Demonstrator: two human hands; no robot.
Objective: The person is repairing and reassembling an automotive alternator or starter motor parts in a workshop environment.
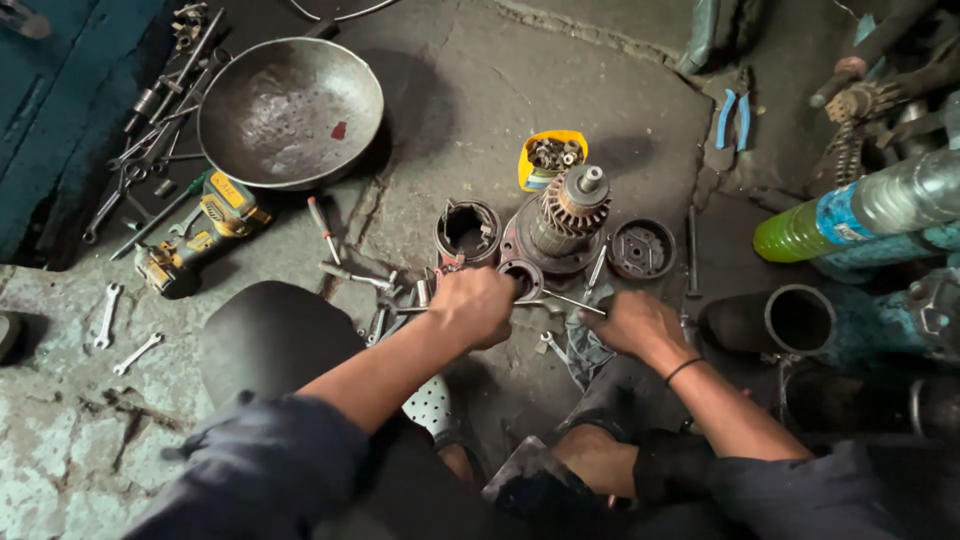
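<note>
**Motor in pieces on the workshop floor, both hands down among the parts**

The work looks to be at the stripped-down stage. The armature (566, 222), with its copper-coloured commutator and short shaft pointing up, stands upright on a round flange, out of its casing. Just to its left sits a hollow cylindrical housing (468, 232), and to its right a dark round end cap (641, 248); all three stand apart as separate pieces on the concrete floor (470, 100).

The left hand (474, 305) is curled into a fist over a small metal ring (521, 277) lying just in front of the armature; the fingers are closed, but what they grip is hidden under the hand. The right hand (638, 325) rests low on a grey rag (580, 350), fingers bent and close together; I cannot tell whether it holds anything. A long thin bolt (572, 302) lies between the two hands.

Judging by the spread, nothing is fitted back together yet. A yellow tub (550, 156) of small hardware waits behind the armature, a cordless driver (195, 232) lies well to the left beside a large metal pan (290, 108), and blue-handled pliers (733, 118) sit further back.
</note>
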